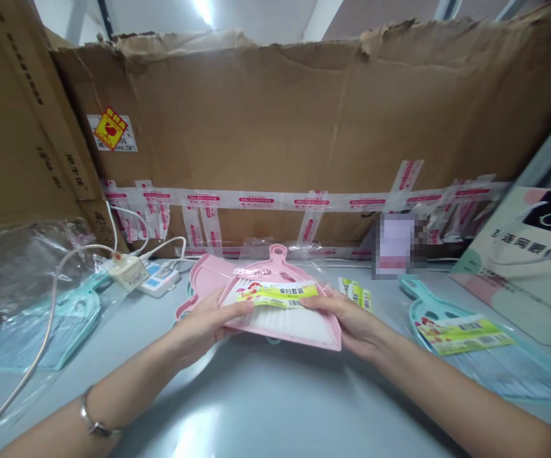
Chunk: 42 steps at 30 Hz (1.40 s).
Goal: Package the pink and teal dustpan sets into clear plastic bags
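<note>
A pink dustpan-and-brush set (285, 327) is held in the middle, its white bristles toward me and its handle pointing away. Clear plastic shows around the handle end. Across it lies a yellow-green label card (275, 294). My left hand (209, 318) grips the left edge, thumb on top. On the right edge, my right hand (354, 321) is closed the same way, with its thumb over the card's end. Just behind to the left is another pink piece (211, 280), partly covered, with some teal under it. A second label card (359, 294) lies beyond my right hand.
Teal dustpan-and-brush sets lie at left (60, 331) and right (495, 372) on the grey table (256, 407). A power strip (161, 283), a plug adapter (127, 272) and a white cable stand at left. A cardboard wall (256, 127) closes the back; a printed bag (518, 273) leans at right.
</note>
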### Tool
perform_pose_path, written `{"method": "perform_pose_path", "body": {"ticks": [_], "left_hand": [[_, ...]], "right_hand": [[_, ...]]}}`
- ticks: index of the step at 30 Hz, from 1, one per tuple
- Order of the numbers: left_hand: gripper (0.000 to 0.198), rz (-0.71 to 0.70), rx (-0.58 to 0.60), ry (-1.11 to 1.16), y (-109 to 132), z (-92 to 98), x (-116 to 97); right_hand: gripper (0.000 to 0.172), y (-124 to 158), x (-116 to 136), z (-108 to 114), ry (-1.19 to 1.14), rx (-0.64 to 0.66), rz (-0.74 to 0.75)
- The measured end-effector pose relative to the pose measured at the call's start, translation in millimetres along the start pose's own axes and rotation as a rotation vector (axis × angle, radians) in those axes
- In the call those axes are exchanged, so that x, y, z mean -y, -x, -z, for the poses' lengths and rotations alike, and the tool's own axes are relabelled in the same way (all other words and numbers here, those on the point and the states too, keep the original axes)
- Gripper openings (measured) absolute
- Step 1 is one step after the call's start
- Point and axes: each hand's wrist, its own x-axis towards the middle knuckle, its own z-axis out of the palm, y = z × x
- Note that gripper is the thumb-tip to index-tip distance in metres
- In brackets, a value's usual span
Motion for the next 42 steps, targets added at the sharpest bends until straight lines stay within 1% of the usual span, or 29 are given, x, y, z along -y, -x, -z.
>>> {"method": "perform_pose_path", "body": {"ticks": [2,4,8,11,13,15,19,21,24,27,30,33,35,37,39,42], "left_hand": [[0.041,-0.036,0.013,-0.025,-1.3,0.6,0.4],[0.036,-0.063,-0.017,-0.047,-3.9,1.4,2.4],[0.032,-0.123,-0.127,-0.037,-9.1,1.1,11.7],[0.033,-0.109,-0.217,0.01,-10.1,-1.4,19.1],[0.032,-0.101,-0.269,0.046,-9.5,-3.3,21.5],[0.031,-0.096,-0.31,0.086,-8.3,-4.7,21.7],[0.03,-0.069,-0.372,0.151,-6.8,-5.5,21.5],[0.031,-0.048,-0.386,0.162,-6.9,-5.5,22.7],[0.031,0.018,-0.37,0.161,-7.1,-6.1,24.8],[0.032,0.066,-0.33,0.163,-6.8,-7.1,25.7],[0.032,0.064,-0.299,0.144,-6.2,-7.6,25.9],[0.033,0.051,-0.223,0.144,-5.6,-7.2,26.2],[0.034,0.036,-0.161,0.15,-5.1,-6.8,26.0],[0.034,0.012,-0.1,0.148,-4.6,-6.4,25.5],[0.032,-0.007,-0.088,0.15,-4.7,-5.8,24.8],[0.022,-0.036,-0.166,0.177,-7.0,-3.6,25.4]], "right_hand": [[0.048,-0.6,-0.2,0.6,0.006,-0.008,0.029],[0.047,-0.9,-0.8,0.9,0.033,-0.003,0.075],[0.043,-1.9,-4.0,-0.3,0.122,-0.02,0.112],[0.041,-2.6,-6.6,-2.9,0.156,-0.062,0.098],[0.04,-1.7,-6.7,-4.9,0.151,-0.063,0.093],[0.041,0.5,-5.2,-5.9,0.131,-0.005,0.096],[0.052,5.0,-0.8,-3.6,0.124,0.216,0.061],[0.055,4.7,-0.5,-0.7,0.141,0.265,0.036],[0.054,0.9,-2.9,3.7,0.153,0.242,0.013],[0.048,-3.4,-5.3,6.5,0.16,0.178,-0.003],[0.036,-6.5,-6.7,8.4,0.169,0.089,-0.016],[0.028,-9.6,-8.7,10.8,0.181,-0.022,-0.024],[0.027,-11.5,-9.6,12.6,0.197,-0.111,-0.021],[0.029,-12.4,-8.7,14.0,0.214,-0.155,-0.014],[0.032,-12.0,-5.4,15.1,0.207,-0.122,-0.004],[0.035,-10.1,1.3,17.0,0.183,0.061,-0.007]]}}
